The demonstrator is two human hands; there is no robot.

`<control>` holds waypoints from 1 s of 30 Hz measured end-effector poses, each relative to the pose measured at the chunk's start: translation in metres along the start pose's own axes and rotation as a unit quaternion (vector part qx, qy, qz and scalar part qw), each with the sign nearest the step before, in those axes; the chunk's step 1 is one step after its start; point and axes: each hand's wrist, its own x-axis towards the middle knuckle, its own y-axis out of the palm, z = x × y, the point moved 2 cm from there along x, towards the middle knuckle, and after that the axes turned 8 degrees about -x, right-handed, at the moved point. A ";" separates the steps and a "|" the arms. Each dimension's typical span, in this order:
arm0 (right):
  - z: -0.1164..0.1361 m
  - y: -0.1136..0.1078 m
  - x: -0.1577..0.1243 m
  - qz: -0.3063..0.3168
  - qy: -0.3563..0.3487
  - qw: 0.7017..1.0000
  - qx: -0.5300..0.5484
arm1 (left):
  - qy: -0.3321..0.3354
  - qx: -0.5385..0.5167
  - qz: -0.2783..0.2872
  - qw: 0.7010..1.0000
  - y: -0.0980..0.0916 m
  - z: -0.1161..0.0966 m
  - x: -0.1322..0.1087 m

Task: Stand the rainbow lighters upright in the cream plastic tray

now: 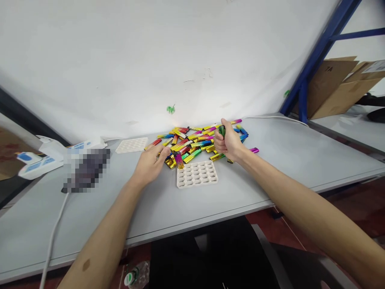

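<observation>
Here's the right hand [227,140], up above the right side of the heap, fingers wrapped round a green lighter [221,131], thumb riding high over its top end; only a dark, glossy green strip shows past the grip. Over to the left hand [152,162], low at the heap's left edge, fingers half curled, thumb and forefinger close together at the lighters, and whether they pinch one I cannot tell. And what a shine on those lighters [197,144]! Slim, flat-sided, mirror-bright, they lie crisscross towards the back of the tabletop [240,188], many fading from gold into red, magenta, blue or green, several with dark end pieces. Now look between the hands: a purple lighter [179,160] stands nearly upright at the back left corner of the white tray [197,175], purple above, gold below, dark at the top; whether it sits in a slot, I cannot tell. The tray itself shows rows of small elongated openings in front of the heap, and a second tray [131,145] lies flat beyond the left hand, near the wall [135,72].
</observation>
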 end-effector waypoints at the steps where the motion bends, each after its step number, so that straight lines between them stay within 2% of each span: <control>1: 0.000 0.000 0.000 0.000 0.000 1.000 -0.002 | 0.000 0.000 -0.001 1.000 0.000 0.000 0.000; 12: -0.002 0.001 0.000 0.001 0.007 1.000 -0.005 | -0.002 0.007 -0.007 1.000 0.002 -0.001 0.001; 16: -0.005 0.002 0.001 0.024 0.015 1.000 -0.007 | -0.003 0.015 -0.007 1.000 0.002 0.000 0.001; 22: -0.015 0.008 0.004 0.047 -0.038 0.996 -0.060 | -0.007 0.011 0.004 1.000 0.004 -0.001 0.001; 26: -0.016 0.017 -0.002 0.104 -0.098 0.974 -0.174 | -0.004 0.004 0.002 1.000 0.005 -0.003 0.001; 28: -0.015 0.024 -0.008 0.139 -0.117 0.965 -0.190 | 0.000 0.004 0.000 1.000 0.005 -0.004 0.001; 30: -0.015 0.031 -0.012 0.147 -0.136 0.960 -0.193 | 0.003 0.006 0.001 1.000 0.005 -0.004 0.001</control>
